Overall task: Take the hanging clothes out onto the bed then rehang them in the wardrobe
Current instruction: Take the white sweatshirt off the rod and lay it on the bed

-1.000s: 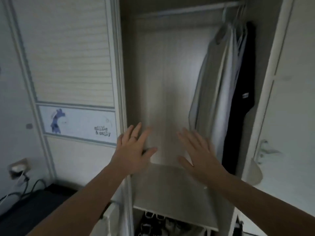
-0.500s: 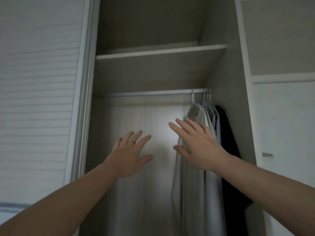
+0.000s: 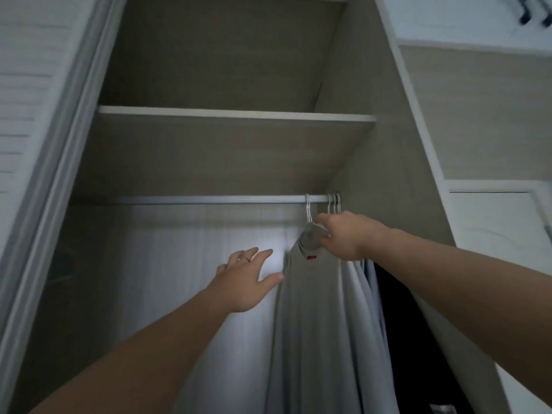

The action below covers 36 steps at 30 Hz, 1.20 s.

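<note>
Several garments hang on white hangers at the right end of the wardrobe rail (image 3: 209, 199). The nearest is a grey shirt (image 3: 310, 309) with a small red tag at its collar; paler shirts (image 3: 363, 294) and a black garment (image 3: 394, 312) hang behind it. My right hand (image 3: 343, 236) is closed on the neck of the grey shirt's hanger (image 3: 309, 212), just under the hook. My left hand (image 3: 246, 279) is open with fingers spread, its thumb touching the left edge of the grey shirt.
A shelf (image 3: 233, 113) runs above the rail inside the open wardrobe. A slatted sliding door (image 3: 33, 121) stands on the left. A white cupboard door (image 3: 501, 234) is on the right. The left part of the rail is bare.
The view has tilted up towards the rail. My right hand has risen and closed on the grey shirt's hanger. My left hand has moved right to the shirt's edge.
</note>
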Each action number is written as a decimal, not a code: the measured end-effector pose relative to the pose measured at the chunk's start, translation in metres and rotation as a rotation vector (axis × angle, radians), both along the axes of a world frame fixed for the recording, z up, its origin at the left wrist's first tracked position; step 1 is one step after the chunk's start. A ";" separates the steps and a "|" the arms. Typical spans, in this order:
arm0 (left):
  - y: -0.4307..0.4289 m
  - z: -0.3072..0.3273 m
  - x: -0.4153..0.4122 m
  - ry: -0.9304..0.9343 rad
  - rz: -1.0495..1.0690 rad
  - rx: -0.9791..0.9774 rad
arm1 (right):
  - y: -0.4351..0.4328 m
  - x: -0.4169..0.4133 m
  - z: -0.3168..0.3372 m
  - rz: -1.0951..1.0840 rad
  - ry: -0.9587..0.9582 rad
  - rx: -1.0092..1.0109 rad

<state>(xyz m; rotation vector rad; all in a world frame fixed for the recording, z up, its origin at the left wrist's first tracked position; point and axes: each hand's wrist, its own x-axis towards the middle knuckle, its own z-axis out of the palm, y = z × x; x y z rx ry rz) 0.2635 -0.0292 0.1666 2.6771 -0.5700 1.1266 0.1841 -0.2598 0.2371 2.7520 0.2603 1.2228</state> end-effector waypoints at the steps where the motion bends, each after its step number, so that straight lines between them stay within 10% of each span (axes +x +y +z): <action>1: -0.006 0.001 0.011 0.013 -0.042 -0.009 | 0.002 0.004 0.002 -0.013 0.021 0.029; 15: -0.066 -0.013 0.104 0.174 -0.484 -0.050 | 0.016 0.063 0.004 -0.366 0.013 0.136; 25: -0.073 -0.006 0.117 0.187 -0.703 -0.201 | 0.046 0.079 0.036 -0.130 -0.085 0.576; 36: -0.071 -0.006 0.122 0.213 -0.717 -0.125 | 0.083 0.093 0.027 -0.322 0.051 0.503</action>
